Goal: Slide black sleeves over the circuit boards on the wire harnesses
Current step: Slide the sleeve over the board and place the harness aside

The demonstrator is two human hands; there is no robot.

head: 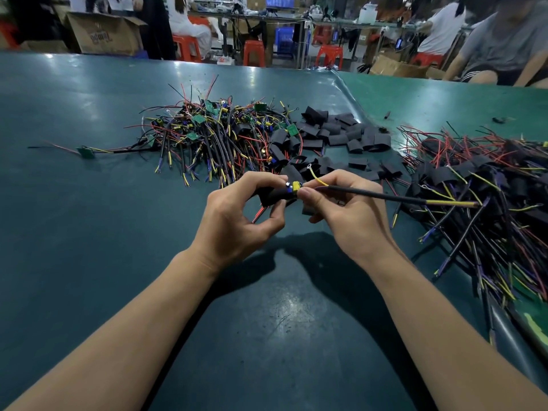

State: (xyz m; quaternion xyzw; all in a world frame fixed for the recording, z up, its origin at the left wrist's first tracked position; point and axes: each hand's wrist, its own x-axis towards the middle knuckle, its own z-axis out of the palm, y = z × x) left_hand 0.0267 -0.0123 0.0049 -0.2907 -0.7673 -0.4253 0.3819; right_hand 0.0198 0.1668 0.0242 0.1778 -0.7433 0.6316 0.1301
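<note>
While the left hand (237, 215) pinched a black sleeve (274, 195) and the right hand (347, 212) pinched the circuit board (295, 186) at its mouth above the green table (89, 232), the board's yellow capacitor looked likely to snag the sleeve's rim.

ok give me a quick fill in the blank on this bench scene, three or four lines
1. The left hand pinches a ____ sleeve.
2. The right hand holds a harness whose black cable points toward the ____ side of the view.
3. The loose sleeves lie between the unsleeved harness pile and the ____ pile.
4. The tabletop is ____.

Missing words: black; right; sleeved; green
</note>
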